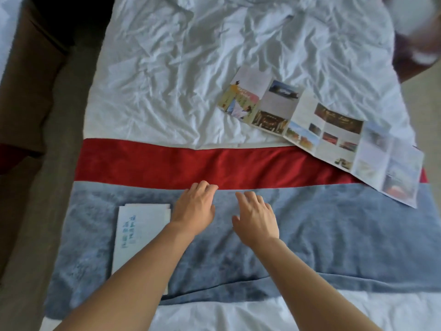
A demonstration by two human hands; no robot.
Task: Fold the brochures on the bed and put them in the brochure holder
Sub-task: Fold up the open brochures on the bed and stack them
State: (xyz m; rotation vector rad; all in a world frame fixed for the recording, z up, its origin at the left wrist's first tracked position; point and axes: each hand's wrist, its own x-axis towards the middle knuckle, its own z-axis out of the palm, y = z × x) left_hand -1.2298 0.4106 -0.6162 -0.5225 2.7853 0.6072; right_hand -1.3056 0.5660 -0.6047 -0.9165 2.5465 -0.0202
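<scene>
Blue-lettered white folded brochure lies just beside the left hand; the unfolded photo-printed brochure sits well beyond the right hand. Both hands' fingers are loosely spread, gripping nothing. Its lettering is too blurred to read.

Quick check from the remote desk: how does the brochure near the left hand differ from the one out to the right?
The white brochure is folded into a narrow stack; the picture brochure lies fully opened in many panels. The white brochure shows mostly plain paper with blue characters; the picture brochure is covered in colour photos. The white brochure sits wholly on the grey blanket; the picture brochure spans sheet, red band and blanket. Neither is held.
</scene>
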